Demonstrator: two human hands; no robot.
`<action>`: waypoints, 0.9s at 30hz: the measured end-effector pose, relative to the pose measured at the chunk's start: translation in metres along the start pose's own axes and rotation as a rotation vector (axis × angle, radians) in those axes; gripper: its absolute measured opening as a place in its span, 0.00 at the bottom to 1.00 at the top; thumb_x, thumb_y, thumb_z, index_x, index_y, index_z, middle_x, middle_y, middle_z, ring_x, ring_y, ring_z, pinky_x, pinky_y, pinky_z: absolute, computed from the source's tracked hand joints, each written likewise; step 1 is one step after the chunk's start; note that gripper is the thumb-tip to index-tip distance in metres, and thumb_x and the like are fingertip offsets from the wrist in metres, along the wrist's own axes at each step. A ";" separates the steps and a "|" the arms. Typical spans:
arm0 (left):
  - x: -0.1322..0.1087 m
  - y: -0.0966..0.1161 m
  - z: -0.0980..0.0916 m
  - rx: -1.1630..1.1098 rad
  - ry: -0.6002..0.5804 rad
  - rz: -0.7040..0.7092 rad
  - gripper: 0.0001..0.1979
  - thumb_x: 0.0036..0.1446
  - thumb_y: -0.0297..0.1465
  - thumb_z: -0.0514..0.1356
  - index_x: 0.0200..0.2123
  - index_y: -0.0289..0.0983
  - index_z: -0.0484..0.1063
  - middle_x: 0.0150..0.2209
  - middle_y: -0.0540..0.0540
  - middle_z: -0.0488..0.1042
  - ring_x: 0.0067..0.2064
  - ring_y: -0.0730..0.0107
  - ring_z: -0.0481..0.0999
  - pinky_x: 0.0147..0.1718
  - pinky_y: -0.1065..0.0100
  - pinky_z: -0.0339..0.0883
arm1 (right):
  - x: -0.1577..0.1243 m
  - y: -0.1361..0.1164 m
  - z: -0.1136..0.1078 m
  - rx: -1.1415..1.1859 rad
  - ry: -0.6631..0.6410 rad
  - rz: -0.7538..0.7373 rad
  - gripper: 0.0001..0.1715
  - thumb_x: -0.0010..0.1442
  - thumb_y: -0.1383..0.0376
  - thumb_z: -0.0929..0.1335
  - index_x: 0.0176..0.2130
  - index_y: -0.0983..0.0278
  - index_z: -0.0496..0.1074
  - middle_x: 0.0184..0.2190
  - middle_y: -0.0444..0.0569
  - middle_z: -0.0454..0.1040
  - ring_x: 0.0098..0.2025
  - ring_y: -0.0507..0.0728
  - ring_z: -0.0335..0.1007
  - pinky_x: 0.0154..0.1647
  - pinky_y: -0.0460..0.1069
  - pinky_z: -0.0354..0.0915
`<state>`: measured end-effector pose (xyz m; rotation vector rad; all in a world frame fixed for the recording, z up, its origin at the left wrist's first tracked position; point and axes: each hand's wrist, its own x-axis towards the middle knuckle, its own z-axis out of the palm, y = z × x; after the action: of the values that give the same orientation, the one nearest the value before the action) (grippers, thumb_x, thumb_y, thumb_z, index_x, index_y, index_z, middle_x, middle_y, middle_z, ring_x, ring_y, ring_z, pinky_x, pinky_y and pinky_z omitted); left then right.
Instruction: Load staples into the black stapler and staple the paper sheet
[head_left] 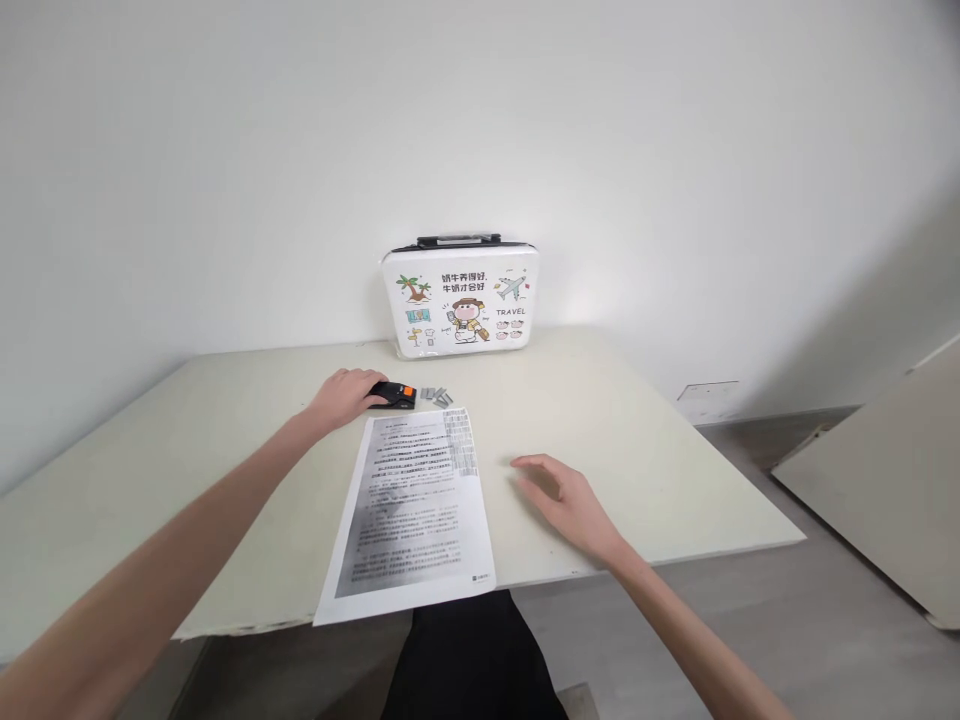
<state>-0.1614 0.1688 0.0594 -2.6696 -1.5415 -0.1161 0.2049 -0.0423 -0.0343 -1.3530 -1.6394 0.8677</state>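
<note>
Worktop: left hand closed around the rear end of the black stapler, thumb along the near side, fingers over the top and far side. Orange-marked end points right, out of the grip. Whether the stapler bears on the surface or is slightly raised: cannot tell.

Right hand: open, nothing held, fingers loosely curled, thumb apart, just to the right of the paper and not touching it. Whether the palm side rests on the surface: cannot tell.

Location: stapler lies just beyond the paper's top edge. Staples, a few grey strips, sit close off its orange end. Paper is flat, print upward, its lower edge at about the front edge of the worktop. One sheet or several: not resolved. Case stands behind, well apart.

Step in hand, as judged: securing the stapler. Notes on method:
1. Hold the body by its sides; pressure on the top could work the mechanism.
2. Any lift should go straight up. A push rightward would probably scatter the staples; a drag toward the body could ruck the paper.
3. Right hand is well placed to steady the paper's right margin with flat fingers.
4. Avoid leaning on the lower edge; it has little support there.
</note>
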 end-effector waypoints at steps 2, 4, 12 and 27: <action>-0.014 0.007 -0.008 0.008 0.035 0.000 0.21 0.70 0.44 0.51 0.53 0.37 0.73 0.51 0.37 0.79 0.51 0.47 0.76 0.53 0.53 0.62 | 0.000 0.002 0.000 0.003 0.006 -0.007 0.15 0.70 0.54 0.67 0.53 0.52 0.76 0.58 0.48 0.78 0.60 0.64 0.75 0.50 0.59 0.76; -0.026 0.022 -0.018 0.008 0.077 0.028 0.22 0.71 0.45 0.50 0.54 0.37 0.72 0.51 0.37 0.79 0.52 0.46 0.75 0.53 0.53 0.63 | 0.000 0.006 0.002 0.018 0.015 -0.031 0.15 0.69 0.54 0.67 0.53 0.52 0.75 0.58 0.49 0.78 0.61 0.64 0.74 0.54 0.61 0.75; -0.042 0.163 -0.037 -0.094 0.050 0.444 0.13 0.72 0.40 0.55 0.50 0.40 0.74 0.48 0.42 0.81 0.48 0.53 0.79 0.53 0.53 0.64 | -0.008 -0.017 -0.012 -0.197 0.133 -0.246 0.32 0.68 0.56 0.68 0.68 0.51 0.60 0.65 0.54 0.69 0.64 0.67 0.70 0.63 0.65 0.69; -0.116 0.151 0.047 -0.332 0.043 0.264 0.33 0.71 0.51 0.55 0.73 0.45 0.58 0.74 0.42 0.60 0.75 0.48 0.55 0.70 0.46 0.57 | -0.022 -0.004 -0.082 -0.361 -0.085 -0.031 0.14 0.65 0.53 0.71 0.49 0.53 0.75 0.43 0.47 0.83 0.42 0.64 0.78 0.43 0.57 0.72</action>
<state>-0.0863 -0.0027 -0.0002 -3.0704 -1.2349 -0.4494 0.2790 -0.0640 0.0006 -1.5434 -1.9455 0.6371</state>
